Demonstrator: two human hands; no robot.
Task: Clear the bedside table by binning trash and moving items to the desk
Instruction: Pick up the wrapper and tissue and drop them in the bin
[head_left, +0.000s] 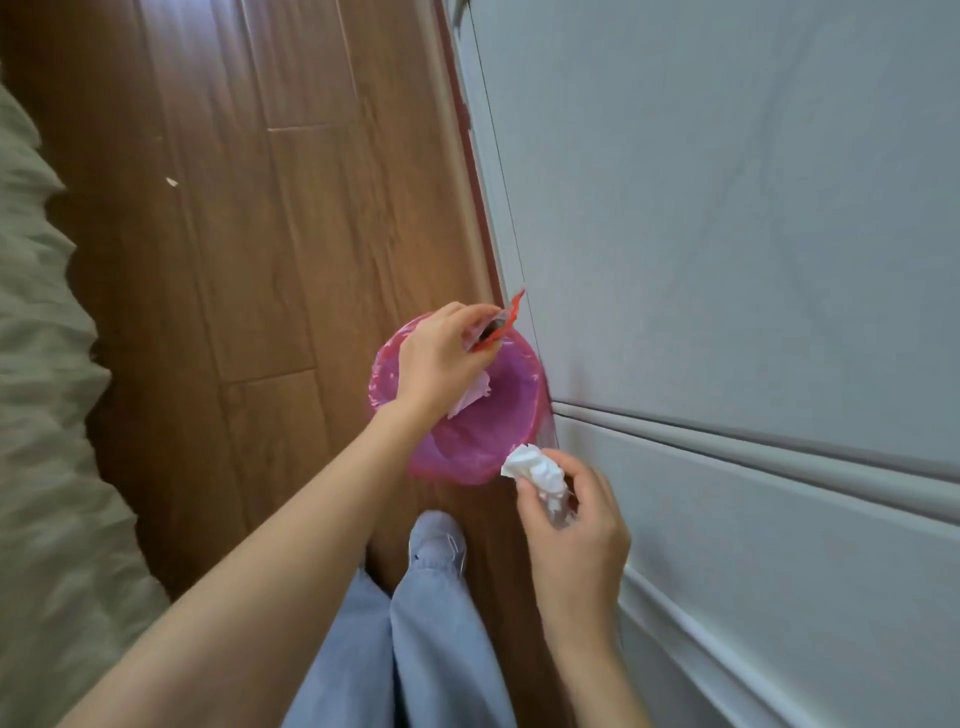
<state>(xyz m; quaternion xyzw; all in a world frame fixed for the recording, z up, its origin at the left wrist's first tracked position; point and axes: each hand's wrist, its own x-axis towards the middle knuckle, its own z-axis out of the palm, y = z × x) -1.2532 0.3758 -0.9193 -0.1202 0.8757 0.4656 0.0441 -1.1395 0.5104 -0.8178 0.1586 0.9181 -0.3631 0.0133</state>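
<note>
A small bin lined with a pink bag (514, 415) stands on the wooden floor against the wall. My left hand (441, 358) hovers over its mouth, pinching a red snack wrapper (498, 327) between thumb and fingers. A white piece of paper (475, 395) shows just below that hand, inside the bin's opening. My right hand (576, 535) is at the bin's near rim, closed on a crumpled white tissue (537, 467) with some clear plastic under it.
A grey-white panelled wall (727, 260) runs along the right. Bedding (41, 364) fills the left edge. Brown wooden floor (260, 208) lies between, with a small scrap on it. My jeans and a shoe (436, 540) are below the bin.
</note>
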